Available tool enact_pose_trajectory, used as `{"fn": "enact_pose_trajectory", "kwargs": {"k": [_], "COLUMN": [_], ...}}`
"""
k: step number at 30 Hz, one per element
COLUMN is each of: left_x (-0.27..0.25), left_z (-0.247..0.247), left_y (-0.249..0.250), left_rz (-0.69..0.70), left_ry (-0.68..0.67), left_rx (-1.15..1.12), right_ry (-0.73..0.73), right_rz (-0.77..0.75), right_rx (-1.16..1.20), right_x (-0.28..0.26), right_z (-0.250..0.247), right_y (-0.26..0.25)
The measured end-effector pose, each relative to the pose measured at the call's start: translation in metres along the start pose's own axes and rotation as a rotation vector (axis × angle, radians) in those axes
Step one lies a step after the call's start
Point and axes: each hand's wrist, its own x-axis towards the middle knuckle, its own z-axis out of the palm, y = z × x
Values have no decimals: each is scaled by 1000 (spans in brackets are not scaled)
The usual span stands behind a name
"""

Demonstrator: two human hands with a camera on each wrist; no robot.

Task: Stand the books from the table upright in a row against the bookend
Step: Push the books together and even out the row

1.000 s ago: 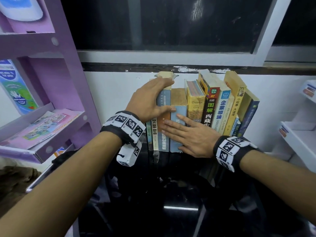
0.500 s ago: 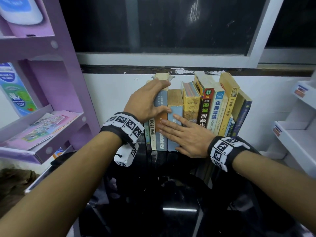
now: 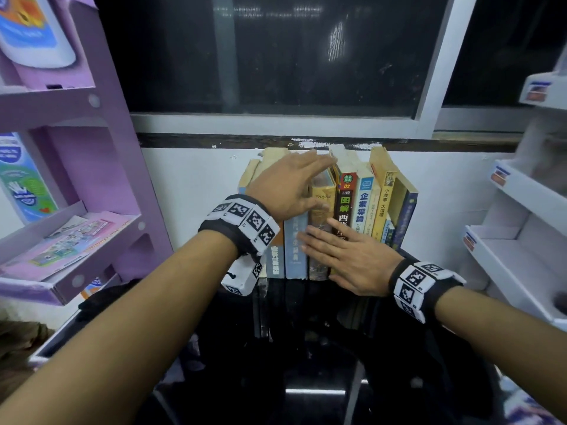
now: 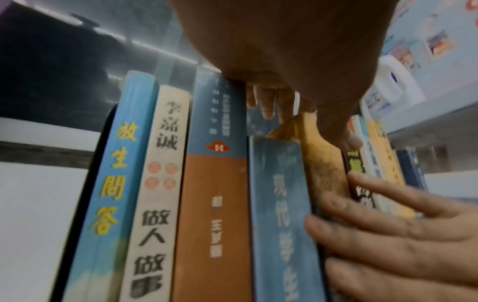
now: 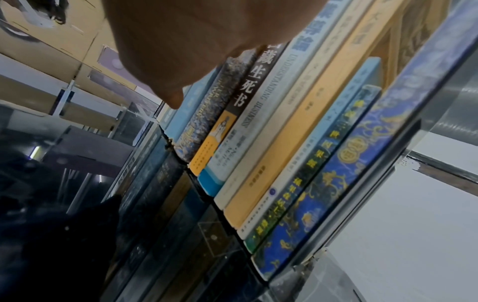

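Far left: purple shelf unit [image 3: 101, 167], a leaflet lying on its lower tray. Unchanged since 0.5 s ago.

Row of books [image 3: 362, 210] stands on the black glossy table [image 3: 306, 363], backs to the white wall under the window. Black bookend [image 4: 103, 155] sits at the row's left end, touching the light blue book with yellow characters [image 4: 116, 183]. Next rightward: cream-spined book [image 4: 163, 183], blue-and-brown book [image 4: 214, 194], faded blue book [image 4: 279, 204], worn tan "Troyka" book [image 3: 322, 210].

My left hand [image 3: 285, 188] lies over the top edges of the left-side books, fingers [image 3: 319, 162] stretched nearly straight. 0.5 s ago those fingers hooked over the tall tan-topped book near the left end; now they reach further right, tips at the top of the red-and-black book [image 3: 346, 204]. Thumb lies across the front near the "Troyka" spine. No grip on any one book that I can see.

My right hand [image 3: 352, 259] is flat, fingers [image 4: 388, 230] spread and straight, pressing the lower spines of the faded blue, "Troyka" and red-and-black books. Same contact as 0.5 s ago, placed slightly further right.

Right part of row: pale blue, white and yellow spines lean left; dark blue book [image 5: 349, 163] closes the row against a clear plate [image 5: 426, 143].

Far right: white shelf rack [image 3: 521, 234].
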Motion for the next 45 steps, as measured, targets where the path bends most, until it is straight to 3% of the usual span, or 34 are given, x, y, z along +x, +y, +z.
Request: {"fn": "enact_pose_trajectory", "kwargs": {"k": [8, 23, 35, 40, 45], "left_x": [5, 6, 27, 43, 45], "left_z": [9, 14, 14, 31, 42], "left_y": [0, -9, 20, 29, 27], "left_rz": [17, 63, -79, -46, -70], "left_ry": [-105, -85, 89, -2, 61], "left_rx": [292, 287, -116, -172, -215], "right_ry": [37, 41, 79, 118, 120], "right_rz": [-6, -11, 26, 37, 37], "right_rx": [-4, 12, 21, 40, 23], "right_x": [3, 5, -31, -27, -22], "right_z": [13, 14, 5, 10, 25], "right_y": [7, 7, 22, 26, 28]}}
